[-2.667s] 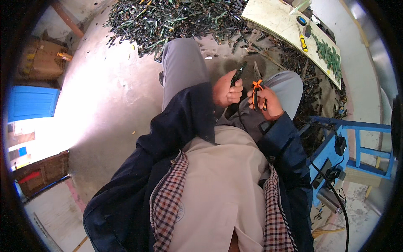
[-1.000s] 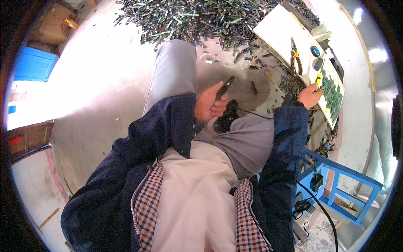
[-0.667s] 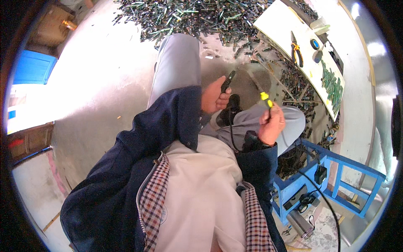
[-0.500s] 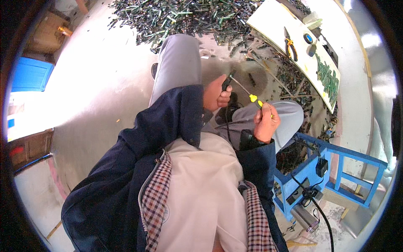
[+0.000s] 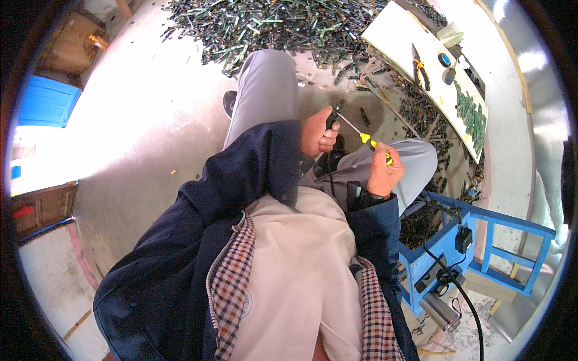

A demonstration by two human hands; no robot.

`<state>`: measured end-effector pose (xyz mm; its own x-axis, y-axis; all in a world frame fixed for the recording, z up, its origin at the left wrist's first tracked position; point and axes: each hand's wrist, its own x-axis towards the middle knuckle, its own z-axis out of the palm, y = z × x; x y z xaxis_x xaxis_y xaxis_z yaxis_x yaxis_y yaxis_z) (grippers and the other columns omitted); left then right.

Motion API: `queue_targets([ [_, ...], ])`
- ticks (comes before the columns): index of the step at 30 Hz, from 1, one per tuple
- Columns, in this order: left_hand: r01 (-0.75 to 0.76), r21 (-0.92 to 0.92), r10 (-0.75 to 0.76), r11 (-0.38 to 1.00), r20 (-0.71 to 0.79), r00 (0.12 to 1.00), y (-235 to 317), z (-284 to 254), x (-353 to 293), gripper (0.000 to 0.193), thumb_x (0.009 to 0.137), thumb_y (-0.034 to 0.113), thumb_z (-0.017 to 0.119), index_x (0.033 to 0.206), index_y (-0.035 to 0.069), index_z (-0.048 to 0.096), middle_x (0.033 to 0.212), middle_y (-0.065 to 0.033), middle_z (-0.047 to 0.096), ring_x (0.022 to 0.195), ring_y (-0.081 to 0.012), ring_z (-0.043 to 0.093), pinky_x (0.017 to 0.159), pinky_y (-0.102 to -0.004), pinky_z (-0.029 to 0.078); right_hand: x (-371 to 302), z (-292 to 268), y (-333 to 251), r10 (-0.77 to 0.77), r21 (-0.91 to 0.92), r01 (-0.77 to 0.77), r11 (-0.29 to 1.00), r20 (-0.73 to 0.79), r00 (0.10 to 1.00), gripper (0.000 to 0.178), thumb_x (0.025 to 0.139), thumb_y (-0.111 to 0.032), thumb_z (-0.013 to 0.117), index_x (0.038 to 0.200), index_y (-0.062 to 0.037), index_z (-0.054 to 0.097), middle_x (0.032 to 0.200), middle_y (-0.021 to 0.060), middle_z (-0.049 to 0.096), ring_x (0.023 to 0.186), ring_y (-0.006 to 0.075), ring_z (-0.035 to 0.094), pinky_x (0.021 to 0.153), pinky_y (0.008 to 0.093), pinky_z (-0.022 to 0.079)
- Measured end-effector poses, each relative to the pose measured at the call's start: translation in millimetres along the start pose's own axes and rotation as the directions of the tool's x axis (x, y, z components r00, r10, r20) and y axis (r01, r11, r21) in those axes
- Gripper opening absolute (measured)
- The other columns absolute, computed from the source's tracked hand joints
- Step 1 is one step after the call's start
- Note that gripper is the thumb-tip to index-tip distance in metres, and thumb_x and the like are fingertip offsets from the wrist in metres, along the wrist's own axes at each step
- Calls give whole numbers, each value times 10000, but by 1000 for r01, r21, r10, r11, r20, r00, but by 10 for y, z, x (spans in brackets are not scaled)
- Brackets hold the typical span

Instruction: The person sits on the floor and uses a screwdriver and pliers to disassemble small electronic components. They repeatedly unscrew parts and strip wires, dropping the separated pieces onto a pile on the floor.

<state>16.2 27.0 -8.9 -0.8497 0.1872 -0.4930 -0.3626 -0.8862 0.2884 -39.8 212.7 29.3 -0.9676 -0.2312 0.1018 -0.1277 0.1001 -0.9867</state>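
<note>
In the head view, our left hand (image 5: 318, 133) is closed around a small dark piece (image 5: 333, 118), up in front of us. Our right hand (image 5: 385, 171) grips a yellow and black screwdriver (image 5: 365, 138). Its tip is at the dark piece, but we cannot tell if they touch. Pliers (image 5: 416, 61) and green strips (image 5: 471, 117) lie on the white board (image 5: 388, 30) to our right.
</note>
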Motion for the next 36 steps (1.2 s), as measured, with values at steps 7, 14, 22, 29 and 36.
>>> queue_targets([
  [7,6,-13,-5,1000,23,1000,-13,-7,52,452,904,546,315,723,146,421,459,63,288,349,-91,224,350,-268,181,-65,96,-183,214,206,-207,956,-13,977,190,884,-194,573,913,-12,618,539,-28,444,412,37,341,368,196,264],
  [14,43,-85,-39,995,48,998,-19,-65,104,464,897,559,335,707,147,432,457,57,297,346,-97,226,345,-275,176,-55,87,-180,259,242,-276,930,97,961,162,869,-146,601,956,-11,620,598,-16,507,448,46,408,389,199,312],
  [22,-6,-79,12,997,72,997,-28,-78,121,466,901,543,350,711,127,441,458,49,308,346,-105,238,339,-278,194,-114,110,-197,55,35,-58,998,100,994,139,839,-83,640,937,9,606,635,-5,546,508,43,463,446,188,358],
  [29,42,-95,-39,995,37,999,1,-26,100,461,899,537,355,699,128,433,462,46,312,345,-104,248,343,-270,200,-172,186,-225,74,52,-77,996,52,996,111,853,-93,624,911,2,613,624,-20,528,503,38,441,440,187,336],
  [36,-8,33,8,999,-18,1000,-32,-21,69,445,897,520,347,681,138,419,436,54,292,327,-101,233,325,-277,182,9,42,-56,211,146,-224,964,100,972,99,831,-103,639,866,-12,627,620,-39,516,508,29,416,445,187,320],
])
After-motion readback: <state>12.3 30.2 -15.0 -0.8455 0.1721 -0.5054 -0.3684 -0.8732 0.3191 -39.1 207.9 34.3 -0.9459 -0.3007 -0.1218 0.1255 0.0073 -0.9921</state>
